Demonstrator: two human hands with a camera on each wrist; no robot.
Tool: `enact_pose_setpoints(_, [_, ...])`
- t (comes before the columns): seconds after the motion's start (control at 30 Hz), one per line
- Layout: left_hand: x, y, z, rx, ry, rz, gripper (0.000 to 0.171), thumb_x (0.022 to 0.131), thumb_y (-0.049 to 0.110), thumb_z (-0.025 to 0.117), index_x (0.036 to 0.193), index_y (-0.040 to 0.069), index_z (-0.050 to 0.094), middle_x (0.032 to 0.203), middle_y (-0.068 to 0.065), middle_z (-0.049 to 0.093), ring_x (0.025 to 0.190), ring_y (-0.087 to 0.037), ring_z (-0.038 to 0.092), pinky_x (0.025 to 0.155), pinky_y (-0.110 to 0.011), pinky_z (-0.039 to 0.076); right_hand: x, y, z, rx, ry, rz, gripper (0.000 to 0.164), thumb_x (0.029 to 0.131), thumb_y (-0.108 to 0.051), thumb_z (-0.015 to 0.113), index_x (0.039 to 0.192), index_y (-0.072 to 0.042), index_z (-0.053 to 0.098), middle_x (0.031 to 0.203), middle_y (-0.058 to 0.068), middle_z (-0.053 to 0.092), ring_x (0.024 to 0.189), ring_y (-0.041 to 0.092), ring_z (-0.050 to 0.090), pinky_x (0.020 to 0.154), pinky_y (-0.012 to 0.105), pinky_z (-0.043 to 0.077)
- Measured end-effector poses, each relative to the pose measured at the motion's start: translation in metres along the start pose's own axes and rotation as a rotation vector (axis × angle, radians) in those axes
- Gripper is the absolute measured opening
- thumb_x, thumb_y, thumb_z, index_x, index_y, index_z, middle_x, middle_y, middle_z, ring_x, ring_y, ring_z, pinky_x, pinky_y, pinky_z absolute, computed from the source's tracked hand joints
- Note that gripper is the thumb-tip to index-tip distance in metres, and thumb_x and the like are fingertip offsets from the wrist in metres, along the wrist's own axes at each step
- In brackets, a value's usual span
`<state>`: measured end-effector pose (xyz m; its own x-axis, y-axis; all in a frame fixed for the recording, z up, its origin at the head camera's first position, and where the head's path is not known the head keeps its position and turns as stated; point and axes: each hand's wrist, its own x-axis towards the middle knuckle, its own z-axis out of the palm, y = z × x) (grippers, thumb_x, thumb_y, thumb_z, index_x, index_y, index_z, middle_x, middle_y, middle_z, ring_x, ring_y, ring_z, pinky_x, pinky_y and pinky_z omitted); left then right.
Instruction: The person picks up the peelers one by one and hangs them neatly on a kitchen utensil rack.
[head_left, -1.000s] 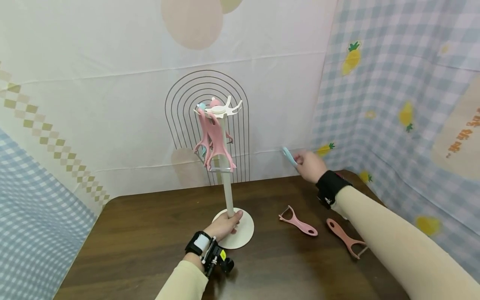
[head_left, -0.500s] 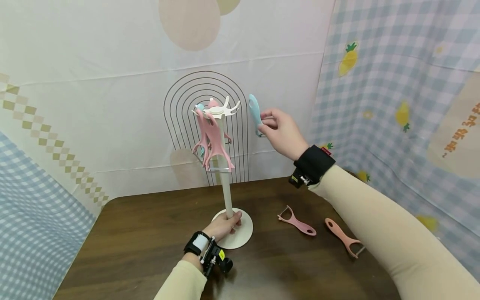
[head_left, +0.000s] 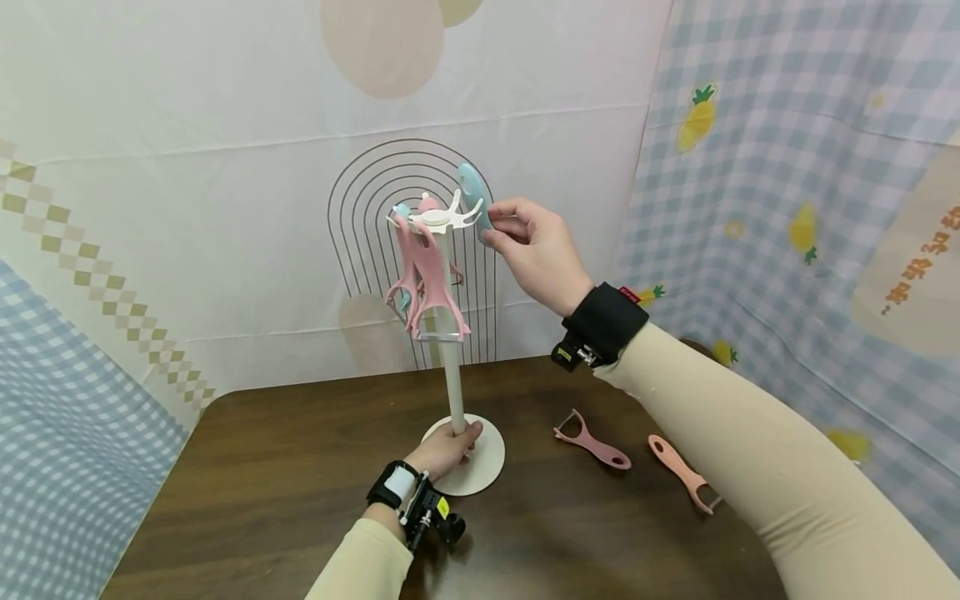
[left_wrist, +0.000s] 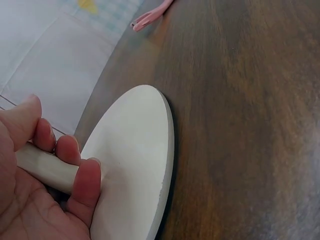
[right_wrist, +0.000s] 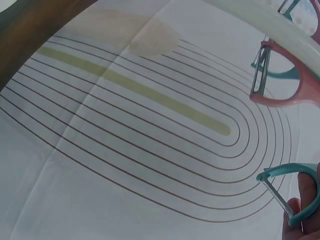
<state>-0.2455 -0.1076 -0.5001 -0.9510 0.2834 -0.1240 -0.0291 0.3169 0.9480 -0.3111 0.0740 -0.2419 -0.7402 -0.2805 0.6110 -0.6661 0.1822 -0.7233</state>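
Note:
A white stand with a round base [left_wrist: 131, 145] and a hooked top [head_left: 438, 218] stands on the table. My left hand [head_left: 441, 451] grips its post low down, fingers curled round it in the left wrist view. My right hand [head_left: 542, 250] pinches a light blue peeler [head_left: 472, 190], handle end up, beside the hooks on the right of the top. In the right wrist view the blade end of this peeler [right_wrist: 280, 192] shows at the fingers. Pink peelers [head_left: 433, 279] hang from hooks on the left and front, with another blue peeler [head_left: 405, 210] partly hidden behind them.
A pink peeler [head_left: 592, 442] lies on the brown table [head_left: 300, 467] right of the base. Farther right an orange-pink peeler [head_left: 681, 468] lies partly behind the right sleeve. A patterned cloth [head_left: 225, 250] hangs behind the table.
My right hand has carried the blue peeler left and up from the right side to the hooks at the stand's top. The left hand keeps its hold on the post.

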Motion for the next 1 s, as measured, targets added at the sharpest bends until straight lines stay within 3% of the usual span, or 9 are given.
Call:
enact_pose_setpoints(0.57, [-0.001,0.000,0.000,0.018,-0.011,-0.012,0.044,0.102,0.034,0.049,0.082,-0.005,0.053,0.075,-0.004,0.047,0.065,-0.017,0.046,0.064,-0.027,0.042,-0.004,0.006,0.006,-0.054,-0.006,-0.005,0.021,0.093,-0.006,0.065,0.113,-0.002,0.063,0.107,0.010,0.071,0.094,0.015,0.065,0.082,0.028,0.050])
enact_pose_setpoints(0.63, [-0.006,0.009,-0.001,0.017,-0.006,-0.009,0.042,0.103,0.030,0.048,0.083,-0.007,0.052,0.074,-0.005,0.046,0.066,-0.019,0.045,0.064,-0.028,0.041,-0.004,0.005,0.007,-0.057,-0.009,-0.010,0.021,0.093,-0.006,0.065,0.113,-0.002,0.063,0.107,0.009,0.071,0.094,0.014,0.065,0.082,0.028,0.050])
enact_pose_setpoints(0.77, [-0.006,0.010,-0.001,0.020,-0.002,-0.010,0.042,0.104,0.028,0.047,0.083,-0.008,0.052,0.072,-0.004,0.044,0.066,-0.019,0.045,0.064,-0.028,0.040,-0.006,0.004,0.009,-0.050,-0.019,-0.010,0.021,0.092,-0.005,0.065,0.113,-0.002,0.063,0.108,0.009,0.070,0.096,0.013,0.065,0.084,0.028,0.050])
enact_pose_setpoints(1.0, [-0.001,0.002,-0.003,0.010,-0.025,0.021,0.046,0.102,0.038,0.049,0.079,-0.002,0.053,0.071,-0.001,0.045,0.064,-0.016,0.045,0.062,-0.026,0.040,-0.011,0.008,0.011,-0.055,-0.034,-0.008,0.021,0.093,-0.004,0.064,0.113,-0.003,0.063,0.109,0.008,0.070,0.098,0.014,0.065,0.085,0.028,0.050])
